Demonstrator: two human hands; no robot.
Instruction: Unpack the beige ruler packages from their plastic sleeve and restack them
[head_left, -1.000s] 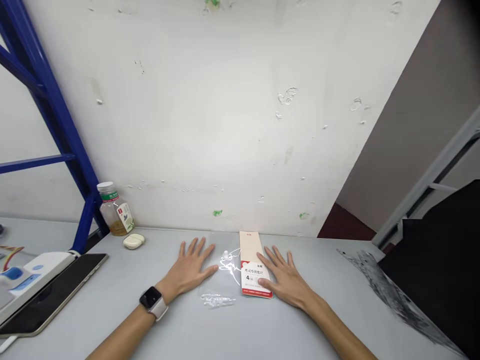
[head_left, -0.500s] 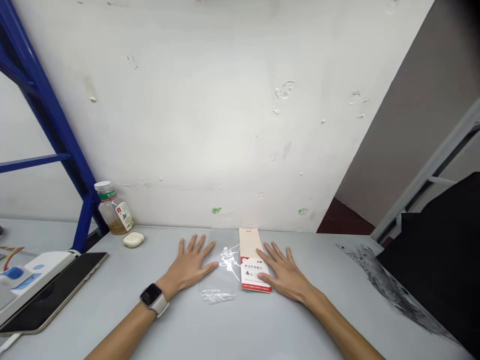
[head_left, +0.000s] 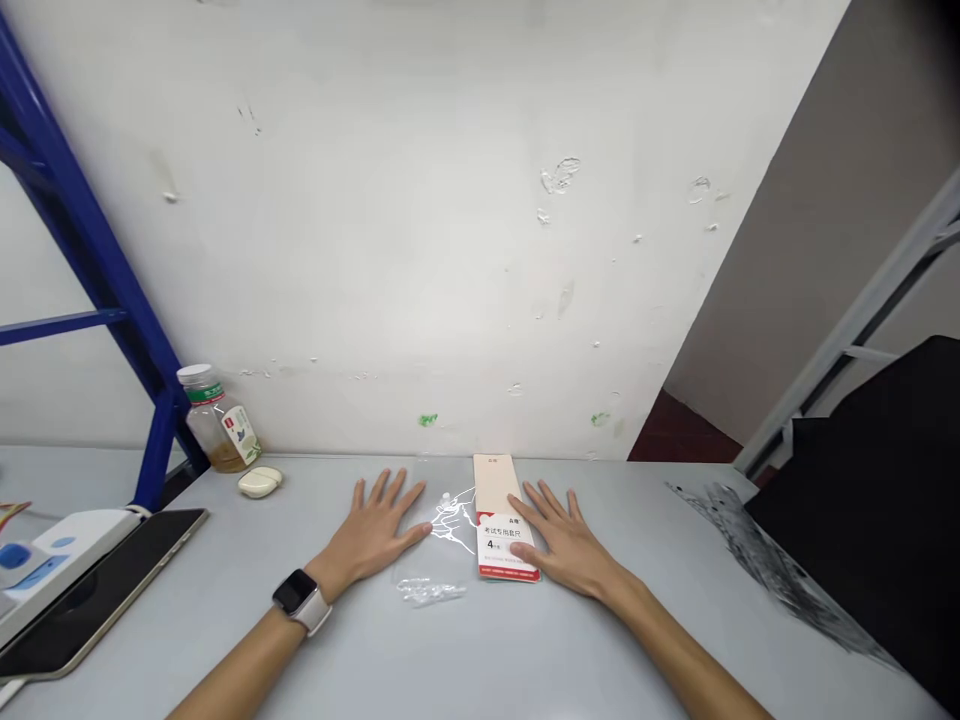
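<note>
head view: two bare hands lying flat on a pale grey table (head_left: 600, 640), seen from above. the left hand (head_left: 375, 535) rests palm down with the fingers spread wide, holding nothing, its thumb at the edge of a clear plastic bag (head_left: 431, 570). the right hand (head_left: 566, 550) is also palm down and widely spread, with its fingers (head_left: 525, 530) lying across the lower part of an exam ruler-set packet (head_left: 495, 500), pressing without gripping. the packet, cream with a red-and-white label, lies flat near the far table edge, just right of the bag. the bag lies flat between the hands and holds nothing that can be seen; the packet lies outside it. a smartwatch (head_left: 298, 600) sits on the left wrist. further left stand a glass jar (head_left: 217, 425) with amber contents, a cream earbud case (head_left: 260, 483) and a dark tablet (head_left: 105, 590). nothing lies between the hands and these two items except the bag. a blue metal frame (head_left: 97, 230) rises at far left, and a black cloth (head_left: 855, 500) covers the right.
</note>
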